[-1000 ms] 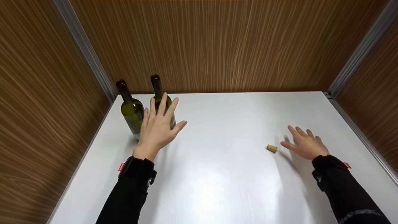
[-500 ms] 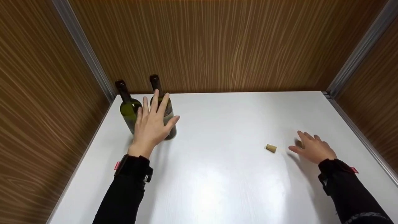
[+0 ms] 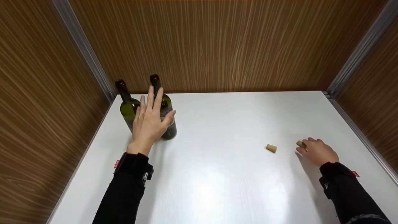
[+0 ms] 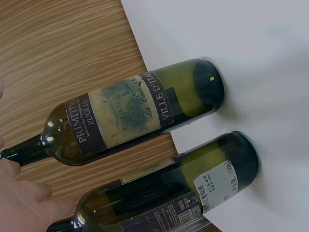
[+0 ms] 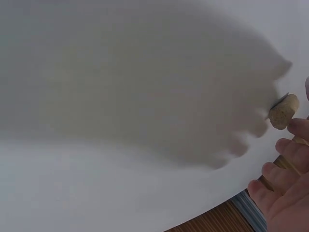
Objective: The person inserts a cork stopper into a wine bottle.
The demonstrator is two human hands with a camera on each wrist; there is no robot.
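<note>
Cork (image 3: 300,144) sits right at the right hand's (image 3: 317,152) loosely curled fingertips, not gripped yet; the left hand (image 3: 149,122) is spread open at the nearer bottle (image 3: 166,116), probably to steady it.

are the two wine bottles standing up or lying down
Standing upright: both wine bottles rest on their bases on the white table, necks up.

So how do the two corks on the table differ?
One cork lies by itself out on the white table, with no hand touching it. The other cork sits farther right at the fingertips of the right hand, partly hidden by them. Both are small, tan and lying on their sides.
</note>
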